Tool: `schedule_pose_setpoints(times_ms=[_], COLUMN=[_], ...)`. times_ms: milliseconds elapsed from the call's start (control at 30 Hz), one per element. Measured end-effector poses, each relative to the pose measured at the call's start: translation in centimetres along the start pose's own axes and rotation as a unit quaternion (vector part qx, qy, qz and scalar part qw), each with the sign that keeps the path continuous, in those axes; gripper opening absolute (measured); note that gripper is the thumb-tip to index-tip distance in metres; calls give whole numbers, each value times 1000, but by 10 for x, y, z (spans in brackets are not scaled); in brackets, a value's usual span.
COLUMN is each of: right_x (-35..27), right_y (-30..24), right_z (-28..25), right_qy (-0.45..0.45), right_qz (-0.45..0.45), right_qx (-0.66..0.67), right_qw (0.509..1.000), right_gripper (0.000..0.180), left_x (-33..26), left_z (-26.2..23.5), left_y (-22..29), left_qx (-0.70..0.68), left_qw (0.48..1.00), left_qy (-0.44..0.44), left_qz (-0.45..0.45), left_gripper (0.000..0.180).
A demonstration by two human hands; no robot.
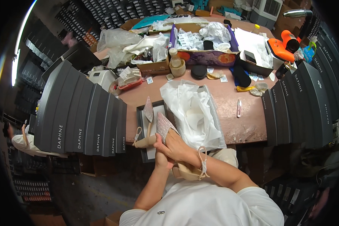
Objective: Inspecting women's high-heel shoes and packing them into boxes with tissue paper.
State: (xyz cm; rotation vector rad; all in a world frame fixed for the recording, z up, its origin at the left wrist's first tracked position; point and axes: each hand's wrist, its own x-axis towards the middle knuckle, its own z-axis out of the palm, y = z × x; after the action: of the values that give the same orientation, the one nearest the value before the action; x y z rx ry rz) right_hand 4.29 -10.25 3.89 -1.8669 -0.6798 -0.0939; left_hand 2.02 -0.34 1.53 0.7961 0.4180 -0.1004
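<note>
A pointed shoe with a sparkling pink toe [165, 123] and a beige heel part lies across my hands, its toe away from me. My right hand [174, 146] grips it from above, and a tied ankle strap [203, 164] loops up beside my right wrist. Beneath the shoe, my left hand [163, 159] is closed around it, with most of its fingers hidden. The matching shoe [148, 110] lies in the shallow dark tray [140, 119] just left of my hands. Beside it stands an open shoebox [215, 109] with white tissue paper [184, 96] spilling out.
Grey shoeboxes [69, 113] stand in a row at left, others [303, 101] at right. Thread snips [239, 108] lie on the pink table [252, 126]. Behind are a carton of crumpled paper [209, 57], a bottle [176, 62] and an orange tool [281, 49]. A person [22, 141] is far left.
</note>
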Motion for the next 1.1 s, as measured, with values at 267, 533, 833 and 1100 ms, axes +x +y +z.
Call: schedule_pose_setpoints(times_ms=[267, 533, 833, 1100], right_x=[-44, 6, 18, -53], right_y=[-14, 142, 87, 6], right_z=[-43, -72, -129, -60], right_qy=[-174, 15, 163, 19], right_qz=[-23, 59, 135, 107], right_qx=[137, -294, -15, -19], right_qw=[975, 954, 977, 994], right_gripper=[40, 18, 9, 10], left_x=[-16, -41, -39, -36], left_z=[-5, -3, -15, 11], left_y=[1, 4, 4, -26], left_qx=[-12, -106, -52, -108], left_qw=[994, 987, 984, 980], left_qy=[54, -43, -31, -67], left_qz=[-97, -113, -168, -153], left_gripper=[76, 80, 71, 62])
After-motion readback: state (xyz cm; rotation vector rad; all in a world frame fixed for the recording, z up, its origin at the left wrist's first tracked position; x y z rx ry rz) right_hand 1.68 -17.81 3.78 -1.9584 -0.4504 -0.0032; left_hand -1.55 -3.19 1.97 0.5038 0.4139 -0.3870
